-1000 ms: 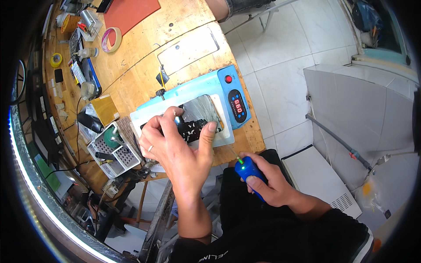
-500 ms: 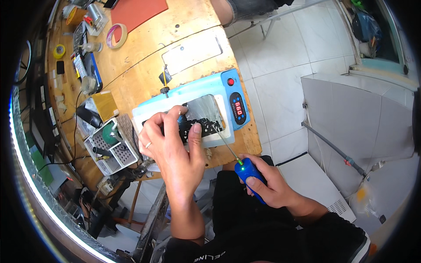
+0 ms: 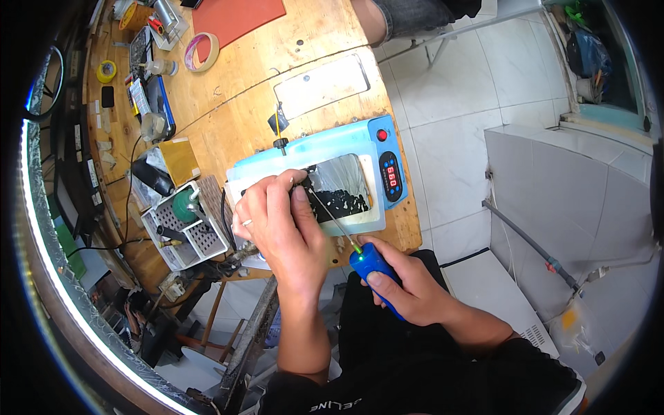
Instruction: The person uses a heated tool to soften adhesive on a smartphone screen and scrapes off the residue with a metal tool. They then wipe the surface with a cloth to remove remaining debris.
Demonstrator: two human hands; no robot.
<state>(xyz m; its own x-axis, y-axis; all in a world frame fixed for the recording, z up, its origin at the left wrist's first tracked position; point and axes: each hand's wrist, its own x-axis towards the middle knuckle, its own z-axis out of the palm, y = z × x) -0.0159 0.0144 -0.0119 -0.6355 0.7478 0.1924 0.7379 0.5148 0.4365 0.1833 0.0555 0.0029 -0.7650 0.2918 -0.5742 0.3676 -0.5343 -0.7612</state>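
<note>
Right hand — blue, green-lit tool

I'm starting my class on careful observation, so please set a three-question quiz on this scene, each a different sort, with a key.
1. Which hand holds the blue tool?

2. True or false: the tool's thin shaft reaches over the flat panel.

3. Choose one. The round button on the blue machine is:
A) green
B) red
C) yellow

Key
1. The right hand.
2. True.
3. B.
</note>
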